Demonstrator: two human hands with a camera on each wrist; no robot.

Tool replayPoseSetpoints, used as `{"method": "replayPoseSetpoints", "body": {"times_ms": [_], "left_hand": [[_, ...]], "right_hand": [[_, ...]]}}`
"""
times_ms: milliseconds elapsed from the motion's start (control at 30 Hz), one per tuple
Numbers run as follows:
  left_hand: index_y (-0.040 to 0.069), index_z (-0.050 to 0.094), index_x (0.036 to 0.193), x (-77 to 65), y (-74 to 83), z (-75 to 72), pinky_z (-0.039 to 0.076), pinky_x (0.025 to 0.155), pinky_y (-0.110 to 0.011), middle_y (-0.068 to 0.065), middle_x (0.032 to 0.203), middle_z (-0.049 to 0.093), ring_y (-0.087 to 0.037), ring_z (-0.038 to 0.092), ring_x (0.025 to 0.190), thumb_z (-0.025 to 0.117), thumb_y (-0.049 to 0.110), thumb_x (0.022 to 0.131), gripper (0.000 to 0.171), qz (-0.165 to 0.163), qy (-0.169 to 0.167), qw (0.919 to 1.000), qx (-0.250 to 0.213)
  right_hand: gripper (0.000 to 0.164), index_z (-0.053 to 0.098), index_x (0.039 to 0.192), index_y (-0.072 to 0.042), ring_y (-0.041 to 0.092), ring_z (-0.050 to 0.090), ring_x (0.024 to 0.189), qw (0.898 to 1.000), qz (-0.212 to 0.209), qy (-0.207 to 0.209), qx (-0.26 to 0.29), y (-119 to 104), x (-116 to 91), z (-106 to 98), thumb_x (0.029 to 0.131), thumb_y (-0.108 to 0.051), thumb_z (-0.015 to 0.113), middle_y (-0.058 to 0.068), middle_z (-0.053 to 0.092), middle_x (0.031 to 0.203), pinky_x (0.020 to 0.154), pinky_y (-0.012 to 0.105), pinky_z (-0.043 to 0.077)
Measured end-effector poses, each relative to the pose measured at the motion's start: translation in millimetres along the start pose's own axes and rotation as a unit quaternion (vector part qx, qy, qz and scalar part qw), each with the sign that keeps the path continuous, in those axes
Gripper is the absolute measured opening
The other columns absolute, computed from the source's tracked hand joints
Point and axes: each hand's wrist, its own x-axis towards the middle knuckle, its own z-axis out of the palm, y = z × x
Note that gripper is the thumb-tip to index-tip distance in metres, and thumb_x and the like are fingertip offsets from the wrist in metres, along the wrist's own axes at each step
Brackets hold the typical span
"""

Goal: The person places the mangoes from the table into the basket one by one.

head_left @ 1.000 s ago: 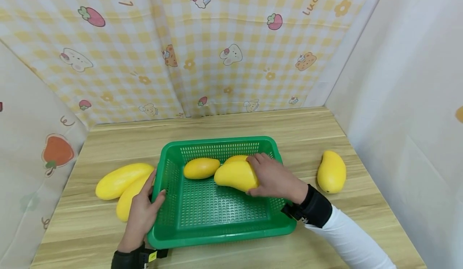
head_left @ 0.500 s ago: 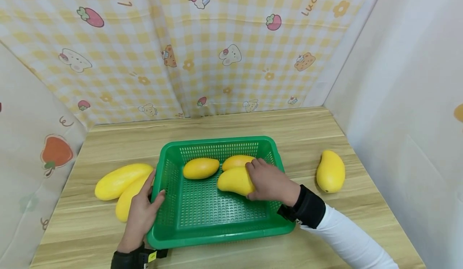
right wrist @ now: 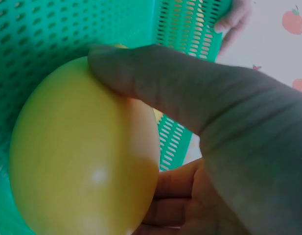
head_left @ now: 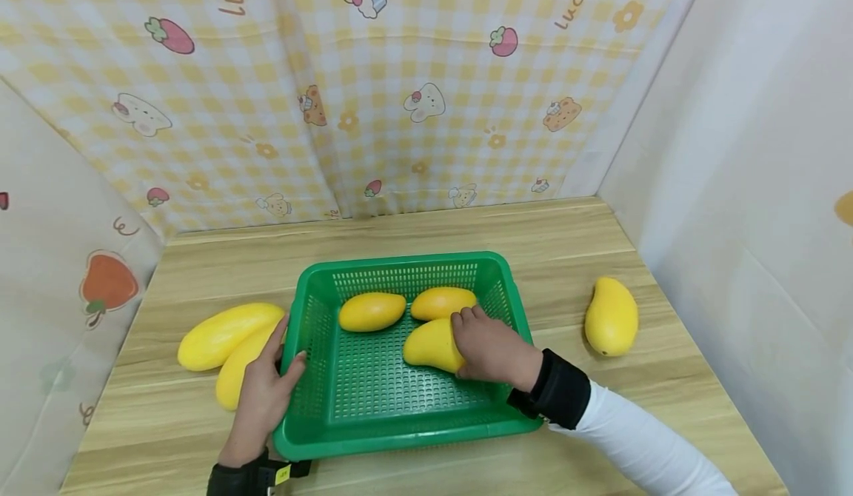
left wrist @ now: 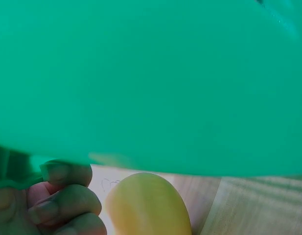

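Right hand (head_left: 494, 350) and gripped mango (head_left: 428, 345) shifted toward the basket (head_left: 409, 437) front edge; uneven release could roll it; left hand (head_left: 264, 394) clasps left edge.

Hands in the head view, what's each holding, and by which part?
The right hand holds a mango by its right end; the left hand grips the basket by its left rim.

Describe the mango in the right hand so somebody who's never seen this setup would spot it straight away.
On the wooden table, find the green basket at the middle. Inside, two mangoes lie side by side toward its far side; the curved mango you want is in front of the one on the right. Unlike those two, it is gripped by the right hand.
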Motion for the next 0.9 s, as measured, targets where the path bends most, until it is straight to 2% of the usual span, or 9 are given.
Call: {"method": "replayPoseSetpoints", "body": {"times_ms": [233, 600, 900], "left_hand": [[0.003, 0.025, 0.151, -0.2, 1.6, 0.2, 0.051, 0.059, -0.027, -0.025, 0.107, 0.065, -0.024, 0.063, 0.078, 0.056, 0.010, 0.096, 0.063, 0.004, 0.001, 1.0000, -0.004], [0.004, 0.025, 0.151, -0.6, 3.2, -0.4, 0.050, 0.060, -0.027, -0.026, 0.109, 0.064, -0.025, 0.063, 0.080, 0.056, 0.010, 0.096, 0.064, 0.011, 0.001, 0.9999, 0.000], [0.005, 0.026, 0.151, -1.5, 2.4, -0.5, 0.050, 0.061, -0.027, -0.024, 0.107, 0.065, -0.025, 0.063, 0.080, 0.057, 0.012, 0.096, 0.063, 0.005, 0.006, 0.9999, 0.010]], "right_hand": [[0.073, 0.051, 0.118, 0.009, 0.027, 0.049, 0.088, 1.000, 0.005, 0.013, -0.010, -2.3, -0.9, 8.5, 0.069, -0.033, 0.085, 0.017, 0.054, 0.099, 0.067, 0.035, 0.052], [0.071, 0.051, 0.118, 0.009, 0.028, 0.050, 0.087, 0.999, 0.042, 0.000, -0.013, -3.6, -0.8, 11.3, 0.069, -0.030, 0.086, 0.019, 0.052, 0.098, 0.063, 0.035, 0.052], [0.071, 0.050, 0.120, 0.009, 0.027, 0.047, 0.085, 0.999, 0.034, -0.005, -0.008, -3.0, -0.5, 12.4, 0.071, -0.030, 0.085, 0.018, 0.050, 0.100, 0.063, 0.034, 0.050]]}}
